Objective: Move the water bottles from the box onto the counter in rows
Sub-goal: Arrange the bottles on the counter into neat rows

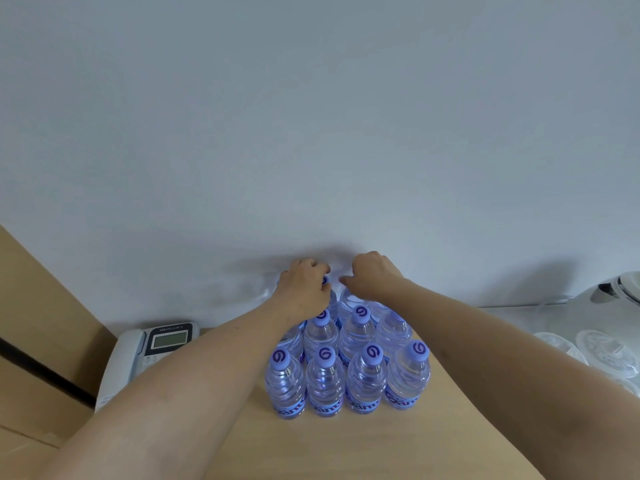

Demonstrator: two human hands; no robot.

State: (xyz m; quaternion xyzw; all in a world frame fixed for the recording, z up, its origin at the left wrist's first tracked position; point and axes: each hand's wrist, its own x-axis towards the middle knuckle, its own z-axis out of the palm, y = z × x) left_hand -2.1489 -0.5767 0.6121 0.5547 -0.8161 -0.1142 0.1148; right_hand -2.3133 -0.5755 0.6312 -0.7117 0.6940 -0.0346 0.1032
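Several clear water bottles with purple caps stand upright in rows on the tan counter, close to the white wall. The front row has its caps in full view. The middle row stands behind it, partly covered by my forearms. At the back row, my left hand is closed over the top of a bottle whose purple cap peeks out by my fingers. My right hand is curled over the top of the neighbouring back bottle; its cap is hidden.
A grey desk phone sits on the counter left of the bottles. Brown cardboard boxes stand at the far left. A white appliance and clear plastic lids occupy the right side. The wall rises directly behind the back row.
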